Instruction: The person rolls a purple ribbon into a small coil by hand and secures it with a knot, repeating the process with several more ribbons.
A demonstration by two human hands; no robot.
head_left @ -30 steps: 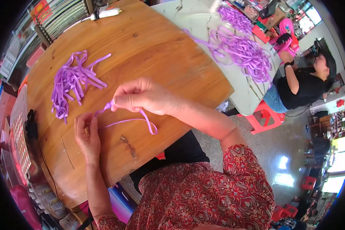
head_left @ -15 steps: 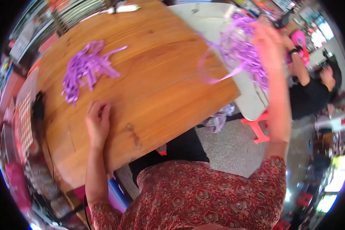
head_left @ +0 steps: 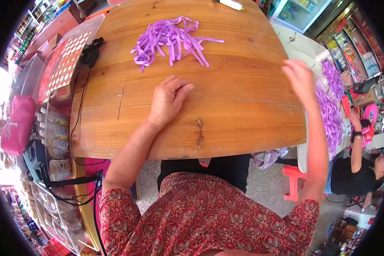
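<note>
On the wooden table point(head_left: 243, 106) rests my left hand point(head_left: 170, 98), its fingers curled in and the thumb against them; I see nothing in it. Beyond it lies a loose bunch of purple ribbons point(head_left: 170, 40), several ends fanned toward the right. My right hand point(head_left: 301, 79) is raised over the table's right edge, fingers bent and drawn together. What it may hold is hidden. Close to that forearm, a larger tangled heap of purple ribbon point(head_left: 328, 115) lies on a white side table point(head_left: 304, 158).
A dark cable point(head_left: 86, 81) runs along the table's left side from a black plug point(head_left: 91, 52). A pink pouch point(head_left: 19, 123) and a telephone point(head_left: 35, 160) sit at left. A red stool point(head_left: 292, 181) stands below right. Another person point(head_left: 350, 175) sits at far right.
The whole view has swung, so the table now faces me squarely. My right hand has come from over the ribbon heap toward the table edge. The ribbon loop hanging there no longer shows.
</note>
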